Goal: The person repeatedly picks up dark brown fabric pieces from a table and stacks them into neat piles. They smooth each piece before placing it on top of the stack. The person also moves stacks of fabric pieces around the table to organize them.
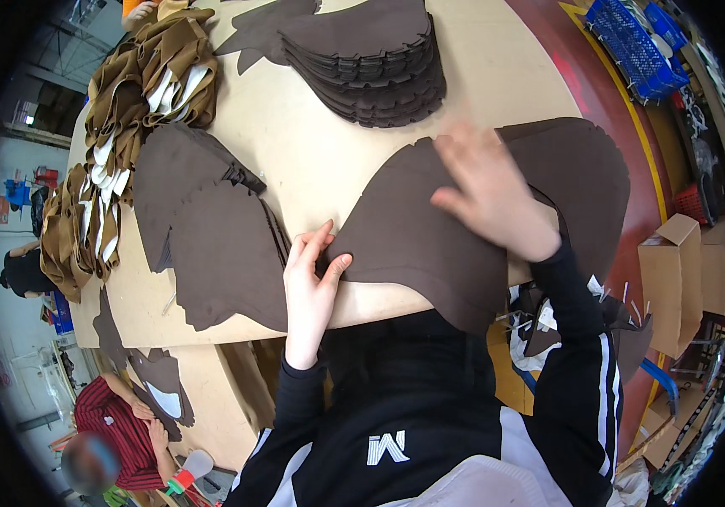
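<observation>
A dark brown cut piece of flat, leather-like material (422, 224) lies in front of me on the pale table, its lower edge reaching over the table's rim. My left hand (310, 283) rests at its left edge, thumb and fingers apart, fingertips touching the piece or just beside it. Over its right half is my right hand (493, 190), fingers spread and slightly blurred; whether it touches the surface I cannot tell. Another curved brown piece (586, 169) shows on the right, partly beneath the first. To the left lies a pile of similar brown pieces (219, 245).
A tall stack of brown pieces (362, 63) stands at the far side of the table (312, 169). Bundled tan pieces (151, 101) line the left edge. Cardboard boxes (671, 279) and a blue basket (633, 51) are at right. A person in a striped shirt (113, 422) works lower left.
</observation>
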Motion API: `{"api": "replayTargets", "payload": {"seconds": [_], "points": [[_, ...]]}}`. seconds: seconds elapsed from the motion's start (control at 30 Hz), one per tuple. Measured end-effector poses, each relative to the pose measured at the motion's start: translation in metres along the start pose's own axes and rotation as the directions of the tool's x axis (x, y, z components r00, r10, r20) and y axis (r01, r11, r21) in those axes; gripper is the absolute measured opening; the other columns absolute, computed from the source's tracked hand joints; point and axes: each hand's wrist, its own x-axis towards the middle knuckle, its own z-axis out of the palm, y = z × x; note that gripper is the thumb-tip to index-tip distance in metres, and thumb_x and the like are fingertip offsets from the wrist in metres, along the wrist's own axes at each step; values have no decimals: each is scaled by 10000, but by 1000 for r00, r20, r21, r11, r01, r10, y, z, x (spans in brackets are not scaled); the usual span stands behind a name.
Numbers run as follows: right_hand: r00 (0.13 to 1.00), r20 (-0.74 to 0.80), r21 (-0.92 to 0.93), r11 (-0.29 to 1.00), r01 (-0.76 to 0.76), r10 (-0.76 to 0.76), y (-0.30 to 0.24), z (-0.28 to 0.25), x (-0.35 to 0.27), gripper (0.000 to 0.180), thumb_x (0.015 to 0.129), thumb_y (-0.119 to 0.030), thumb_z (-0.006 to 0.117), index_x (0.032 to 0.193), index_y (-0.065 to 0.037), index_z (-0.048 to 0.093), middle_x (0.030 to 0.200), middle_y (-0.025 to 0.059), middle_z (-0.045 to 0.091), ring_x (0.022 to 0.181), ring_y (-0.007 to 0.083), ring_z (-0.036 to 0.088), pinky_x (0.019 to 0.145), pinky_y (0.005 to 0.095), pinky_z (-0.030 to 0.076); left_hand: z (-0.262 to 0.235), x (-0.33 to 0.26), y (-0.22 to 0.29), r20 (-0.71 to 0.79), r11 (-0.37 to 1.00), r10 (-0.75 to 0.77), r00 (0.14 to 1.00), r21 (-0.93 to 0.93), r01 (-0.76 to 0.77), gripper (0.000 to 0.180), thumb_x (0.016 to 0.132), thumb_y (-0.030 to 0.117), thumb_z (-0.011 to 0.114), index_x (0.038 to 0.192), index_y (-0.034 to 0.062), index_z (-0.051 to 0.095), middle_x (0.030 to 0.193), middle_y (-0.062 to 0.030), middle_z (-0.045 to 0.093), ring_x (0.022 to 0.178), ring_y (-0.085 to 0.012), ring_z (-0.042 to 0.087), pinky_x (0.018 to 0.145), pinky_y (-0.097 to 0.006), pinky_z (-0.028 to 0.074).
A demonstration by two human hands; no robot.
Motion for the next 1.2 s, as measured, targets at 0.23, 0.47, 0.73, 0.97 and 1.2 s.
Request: {"api": "replayTargets", "payload": {"seconds": [0.23, 0.47, 0.73, 0.97, 1.2], "points": [[870, 143, 495, 795, 349, -471, -79, 6, -36, 927, 926, -615, 610, 1497, 85, 404, 1601, 251, 377, 1477, 380, 392, 1214, 472, 316, 0, -1, 0, 36, 998, 22, 999, 65, -24, 444, 901, 55, 729, 1335, 6, 648, 1094, -104, 581, 1086, -231, 585, 983, -314, 459], [973, 116, 250, 954, 165, -199, -38, -25, -23, 810, 899, -472, 696, 1539, -54, 429, 1628, 186, 366, 1487, 371, 379, 1214, 537, 289, 4, -10, 0, -67, 956, 184, 981, 246, -162, 408, 868, 17, 736, 1274, 21, 690, 1246, -119, 641, 1160, -285, 598, 1020, -348, 467], [703, 273, 703, 635, 321, -657, -93, -13, -61, 704, 934, -506, 676, 1463, -64, 531, 1539, 150, 494, 1410, 301, 474, 1185, 472, 359, -1, -13, 1, -145, 986, 28, 989, -158, -51, 328, 905, -34, 710, 1230, 3, 735, 1078, -77, 756, 926, -195, 668, 898, -300, 525], [905, -121, 668, 641, 378, -408, -54, -56, -9, 595, 968, -404, 666, 1453, -81, 546, 1477, 149, 549, 1362, 333, 520, 1127, 466, 427, -132, -35, -52, -524, 911, -182, 832, -409, -58, 318, 953, 34, 673, 1264, -16, 713, 1170, -111, 748, 956, -122, 695, 845, -236, 541], [979, 102, 130, 978, 165, -179, -58, 13, -18, 784, 938, -530, 630, 1561, -103, 420, 1640, 156, 363, 1499, 306, 371, 1234, 515, 250, -155, -50, -58, -461, 931, 91, 883, 353, 89, 511, 952, 213, 720, 1433, 83, 608, 1535, -114, 534, 1488, -310, 402, 1228, -486, 282]]}}
